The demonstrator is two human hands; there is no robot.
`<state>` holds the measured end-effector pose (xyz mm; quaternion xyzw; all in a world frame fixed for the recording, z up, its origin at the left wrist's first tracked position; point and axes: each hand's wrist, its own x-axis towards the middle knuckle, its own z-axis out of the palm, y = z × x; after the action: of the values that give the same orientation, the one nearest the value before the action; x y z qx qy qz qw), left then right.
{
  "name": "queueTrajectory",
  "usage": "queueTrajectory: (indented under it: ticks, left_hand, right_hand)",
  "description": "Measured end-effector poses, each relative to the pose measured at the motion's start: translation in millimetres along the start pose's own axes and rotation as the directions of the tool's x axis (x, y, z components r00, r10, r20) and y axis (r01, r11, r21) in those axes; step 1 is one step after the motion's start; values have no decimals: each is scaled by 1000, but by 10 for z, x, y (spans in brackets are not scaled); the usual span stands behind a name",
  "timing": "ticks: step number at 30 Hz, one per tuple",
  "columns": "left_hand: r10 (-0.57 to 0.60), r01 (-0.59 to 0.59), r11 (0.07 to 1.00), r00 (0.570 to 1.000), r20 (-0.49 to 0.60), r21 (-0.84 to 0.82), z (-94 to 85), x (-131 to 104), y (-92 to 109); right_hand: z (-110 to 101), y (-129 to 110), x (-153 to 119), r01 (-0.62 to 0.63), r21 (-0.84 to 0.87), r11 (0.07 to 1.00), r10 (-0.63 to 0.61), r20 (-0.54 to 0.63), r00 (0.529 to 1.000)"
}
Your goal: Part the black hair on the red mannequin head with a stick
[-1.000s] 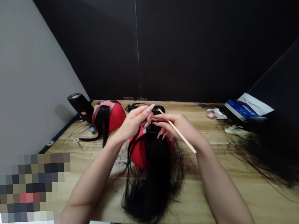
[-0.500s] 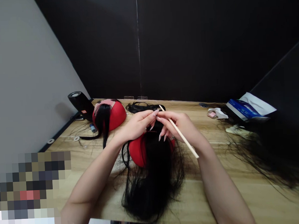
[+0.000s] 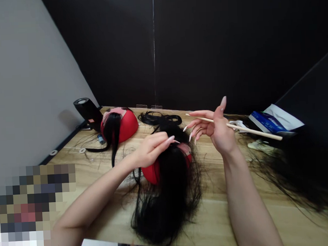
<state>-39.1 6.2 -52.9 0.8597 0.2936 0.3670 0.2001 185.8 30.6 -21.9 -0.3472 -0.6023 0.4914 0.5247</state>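
Observation:
My left hand (image 3: 151, 150) is closed in a pinch at the top of a long black hairpiece (image 3: 172, 196), with thumb and forefinger together on the hair. The hairpiece drapes over a red dome-shaped form (image 3: 149, 174) and spreads toward the table's front. A patch of pink mesh (image 3: 184, 148) shows on the form's right side. To the right, my right hand (image 3: 218, 131) is raised apart from the hair, thumb up and fingers bent. A thin pale wooden stick (image 3: 259, 133) lies across that hand, held near the base of the thumb.
A second red form (image 3: 128, 126) with black hair stands back left, beside a black cylindrical speaker (image 3: 88, 114). A hair bundle (image 3: 159, 118) lies behind. On the right are a blue-and-white tissue pack (image 3: 271, 121) and loose hair (image 3: 301, 167). The wooden table (image 3: 207, 216) meets dark panels.
My right hand has moved right, away from my left hand, and the wooden stick now lies nearly level. My left hand has lowered slightly onto the hair.

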Motion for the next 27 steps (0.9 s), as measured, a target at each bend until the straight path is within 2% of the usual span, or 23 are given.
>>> queueTrajectory:
  ticks: [2,4,8,10,12,15,21,27]
  left_hand:
    - [155,-158,985,986,56,75,87,-74,-64]
    - [297,-304,948,951,79,95,153,-132,-116]
    - [459,-462,879,887,57,114,208,-183,-150]
    - [493,-495,858,868,49,133,216,-188,-146]
    - [519,-519,842,854,44,149,219,-189,-145]
    - [534,-534,830,844,43,160,221,-191,-156]
    - [517,-516,849,856,28,114,229,-196,-177]
    - [530,-530,846,848,12,56,232,-200,-194]
  right_hand:
    - [15,22,12,24,60,998,-25,15,1000]
    - [68,47,17,25,83,996,-28,35,999]
    - [232,168,0,26,-27,999,-24,52,998]
    - [307,276,-26,25,4,1000,-25,77,997]
    - [361,393,-61,-9,108,994,-2,97,995]
    - [396,542,-117,-33,177,984,19,78,997]
    - [367,720,-202,8,125,992,-17,65,998]
    - [376,785,-213,33,95,995,-28,-57,998]
